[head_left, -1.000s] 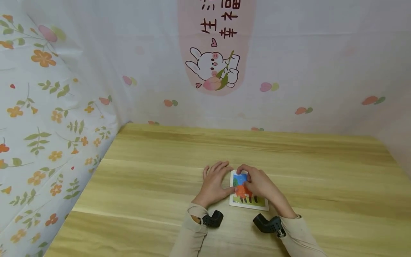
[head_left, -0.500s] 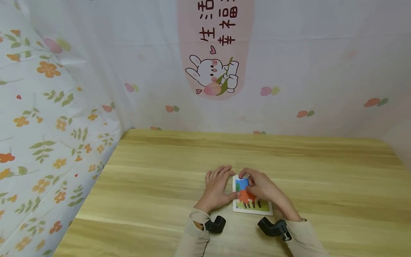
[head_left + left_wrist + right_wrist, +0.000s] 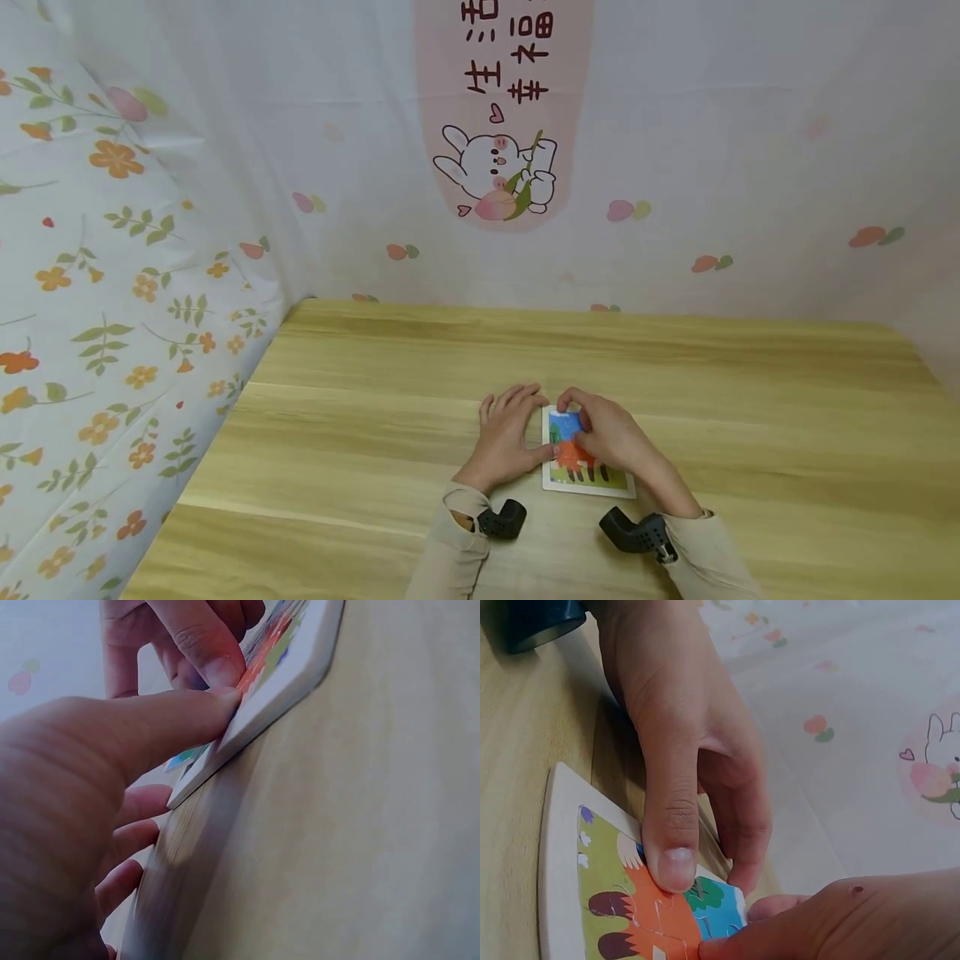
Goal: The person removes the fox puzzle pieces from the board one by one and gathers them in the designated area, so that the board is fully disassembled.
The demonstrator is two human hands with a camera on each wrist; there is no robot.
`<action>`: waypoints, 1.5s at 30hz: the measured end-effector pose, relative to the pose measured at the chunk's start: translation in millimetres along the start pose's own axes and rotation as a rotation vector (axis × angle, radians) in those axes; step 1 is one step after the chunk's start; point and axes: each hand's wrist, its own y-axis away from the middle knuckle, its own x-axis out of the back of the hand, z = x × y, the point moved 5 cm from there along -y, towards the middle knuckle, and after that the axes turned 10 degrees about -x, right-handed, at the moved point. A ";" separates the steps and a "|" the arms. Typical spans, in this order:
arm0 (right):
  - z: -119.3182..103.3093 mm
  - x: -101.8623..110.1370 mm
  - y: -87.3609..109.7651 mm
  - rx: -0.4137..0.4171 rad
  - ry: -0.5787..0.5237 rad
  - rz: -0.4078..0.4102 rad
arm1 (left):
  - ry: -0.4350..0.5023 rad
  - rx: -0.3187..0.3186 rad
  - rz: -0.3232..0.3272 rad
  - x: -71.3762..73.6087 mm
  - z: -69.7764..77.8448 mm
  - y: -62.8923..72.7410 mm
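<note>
A small jigsaw puzzle lies in a white frame on the table, its picture showing an orange animal with dark legs on green ground under blue sky. My left hand rests at its left side, with the thumb on the puzzle's edge and the other fingers spread beside the frame. From the right, my right hand reaches over the picture. Its thumb presses on the pieces, and the bent index finger touches near the far edge. The right palm hides part of the picture; no loose piece shows between the fingers.
The wooden table stretches out around the puzzle. A white cloth with a rabbit print hangs behind it, and a floral cloth hangs at the left. Black devices are strapped at both wrists.
The head view has tipped slightly, so the whole scene sits a little lower in it. Both hands keep nearly the same place on the puzzle.
</note>
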 end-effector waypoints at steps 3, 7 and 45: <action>-1.3 2.1 -1.4 0.019 0.032 0.024 | 0.000 0.003 0.008 2.0 -1.4 -2.1; -0.6 3.2 -0.6 0.011 0.040 0.026 | 0.001 0.010 0.004 3.0 -1.7 -4.0; -5.6 3.5 -3.4 0.084 0.088 0.045 | 0.061 0.023 0.000 2.9 1.9 -0.9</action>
